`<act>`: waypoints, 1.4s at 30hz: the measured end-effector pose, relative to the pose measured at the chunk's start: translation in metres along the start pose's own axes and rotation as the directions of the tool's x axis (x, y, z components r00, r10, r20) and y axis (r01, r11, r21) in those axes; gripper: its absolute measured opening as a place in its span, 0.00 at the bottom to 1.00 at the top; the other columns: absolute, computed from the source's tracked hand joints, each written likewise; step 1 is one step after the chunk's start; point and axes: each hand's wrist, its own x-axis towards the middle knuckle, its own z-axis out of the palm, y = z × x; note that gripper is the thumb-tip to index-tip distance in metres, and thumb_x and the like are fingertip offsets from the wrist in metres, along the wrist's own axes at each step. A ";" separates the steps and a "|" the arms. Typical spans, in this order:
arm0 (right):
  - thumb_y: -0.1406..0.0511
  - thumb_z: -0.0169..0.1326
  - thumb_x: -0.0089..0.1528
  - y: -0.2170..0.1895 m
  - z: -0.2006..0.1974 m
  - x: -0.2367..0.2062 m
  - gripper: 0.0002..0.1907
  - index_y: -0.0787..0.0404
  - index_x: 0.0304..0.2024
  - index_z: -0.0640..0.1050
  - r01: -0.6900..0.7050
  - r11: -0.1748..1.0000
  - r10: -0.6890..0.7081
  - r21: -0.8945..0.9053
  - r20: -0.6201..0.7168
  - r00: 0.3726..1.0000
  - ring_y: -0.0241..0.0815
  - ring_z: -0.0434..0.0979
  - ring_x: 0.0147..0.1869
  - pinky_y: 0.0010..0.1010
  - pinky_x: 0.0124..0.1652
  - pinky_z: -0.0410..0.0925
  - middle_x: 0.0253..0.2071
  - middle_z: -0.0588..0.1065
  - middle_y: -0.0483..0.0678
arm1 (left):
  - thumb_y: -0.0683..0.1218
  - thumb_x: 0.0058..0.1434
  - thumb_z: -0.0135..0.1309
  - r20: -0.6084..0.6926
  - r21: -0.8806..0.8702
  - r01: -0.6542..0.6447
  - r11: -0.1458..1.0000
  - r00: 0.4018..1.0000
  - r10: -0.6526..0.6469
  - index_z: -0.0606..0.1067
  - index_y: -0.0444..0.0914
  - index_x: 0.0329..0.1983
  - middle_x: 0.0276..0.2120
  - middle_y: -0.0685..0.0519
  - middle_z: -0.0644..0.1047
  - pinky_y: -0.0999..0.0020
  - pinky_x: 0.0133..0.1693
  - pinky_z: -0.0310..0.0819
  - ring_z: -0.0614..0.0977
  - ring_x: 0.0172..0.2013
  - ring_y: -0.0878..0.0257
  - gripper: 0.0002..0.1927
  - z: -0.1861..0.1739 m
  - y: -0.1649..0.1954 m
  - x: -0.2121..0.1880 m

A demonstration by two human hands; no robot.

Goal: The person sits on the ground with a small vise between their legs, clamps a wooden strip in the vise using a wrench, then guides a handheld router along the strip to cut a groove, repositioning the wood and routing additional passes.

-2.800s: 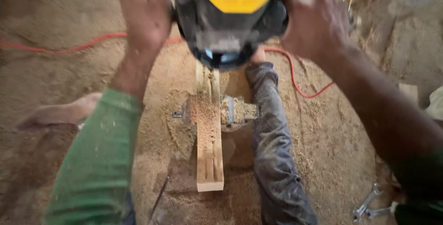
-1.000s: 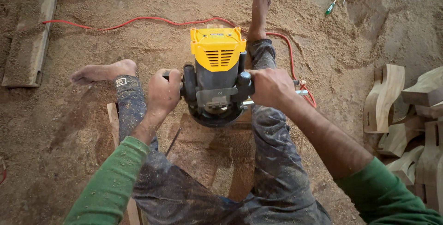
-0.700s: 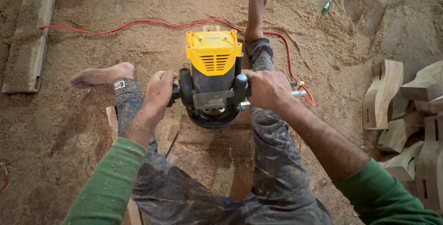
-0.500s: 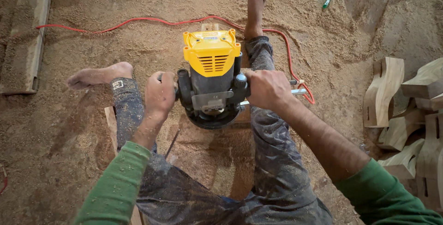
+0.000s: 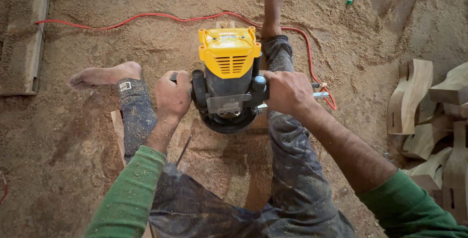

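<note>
Sawdust-covered floor (image 5: 97, 169) fills the view. Both hands, left (image 5: 171, 96) and right (image 5: 287, 91), clamp the side handles of a yellow-topped black plunge router (image 5: 228, 79), steadying it upright between outstretched legs. Carved wooden pieces (image 5: 409, 96) lie at three o'clock.

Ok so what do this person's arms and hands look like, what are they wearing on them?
Both arms wear green long sleeves, pushed up so the forearms are bare, and flecked with sawdust. The left hand and right hand are bare: no gloves, rings or watch visible.
</note>
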 end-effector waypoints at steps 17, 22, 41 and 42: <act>0.49 0.56 0.65 0.006 0.008 0.014 0.20 0.58 0.34 0.77 -0.031 0.998 0.035 -0.051 0.086 0.996 0.38 0.75 0.22 0.34 0.24 0.69 0.24 0.76 0.45 | 0.52 0.63 0.47 0.009 -0.022 0.040 0.999 0.999 -0.040 0.78 0.30 0.34 0.28 0.43 0.80 0.60 0.39 0.76 0.82 0.31 0.55 0.20 0.007 -0.005 0.013; 0.49 0.59 0.60 0.004 0.004 0.016 0.19 0.57 0.33 0.78 -0.030 0.998 0.032 -0.046 0.037 0.999 0.43 0.78 0.26 0.39 0.28 0.70 0.26 0.77 0.48 | 0.52 0.63 0.48 -0.007 -0.021 0.019 1.000 1.000 -0.019 0.78 0.30 0.34 0.28 0.42 0.80 0.59 0.39 0.75 0.83 0.32 0.54 0.20 0.006 -0.003 0.013; 0.49 0.58 0.62 0.014 0.022 0.027 0.19 0.57 0.31 0.77 0.026 0.996 -0.033 -0.086 -0.079 0.996 0.36 0.71 0.21 0.34 0.23 0.67 0.22 0.73 0.43 | 0.53 0.65 0.46 0.016 -0.017 0.063 0.998 0.998 -0.063 0.75 0.34 0.29 0.22 0.51 0.76 0.64 0.27 0.72 0.76 0.24 0.63 0.18 0.015 -0.010 0.024; 0.48 0.58 0.61 0.014 0.022 0.027 0.21 0.57 0.31 0.76 0.021 0.997 -0.027 -0.078 -0.074 0.997 0.36 0.71 0.21 0.35 0.23 0.67 0.22 0.73 0.44 | 0.52 0.65 0.46 0.023 -0.017 0.078 0.997 0.997 -0.077 0.75 0.34 0.30 0.23 0.51 0.76 0.64 0.27 0.72 0.76 0.24 0.63 0.18 0.015 -0.011 0.025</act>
